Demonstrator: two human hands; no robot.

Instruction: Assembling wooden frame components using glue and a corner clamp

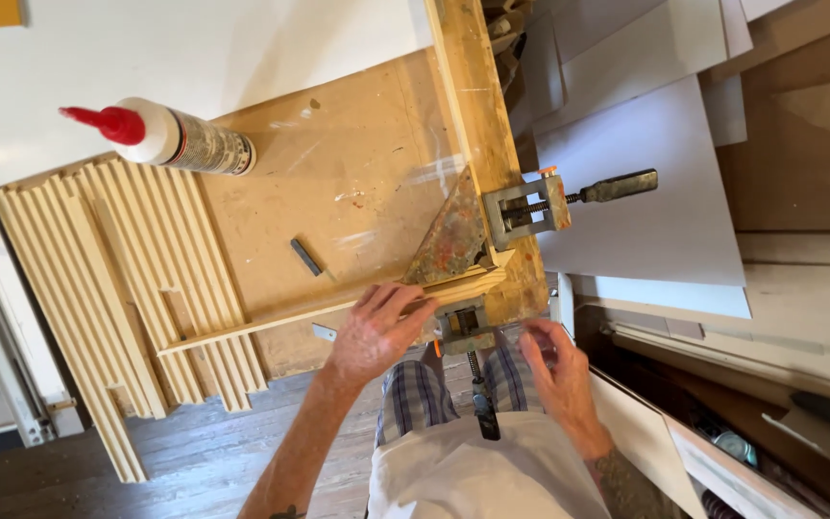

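The left hand (377, 332) is laid flat, fingers spread, on a wooden strip (338, 306) held in the corner clamp (468, 274). The right hand (554, 370), blurred, is loosely open just beside the clamp.

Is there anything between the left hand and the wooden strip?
No. The left hand already lies flat on the wooden strip beside the corner clamp, with nothing visible between them. The right hand is by the clamp's lower handle.
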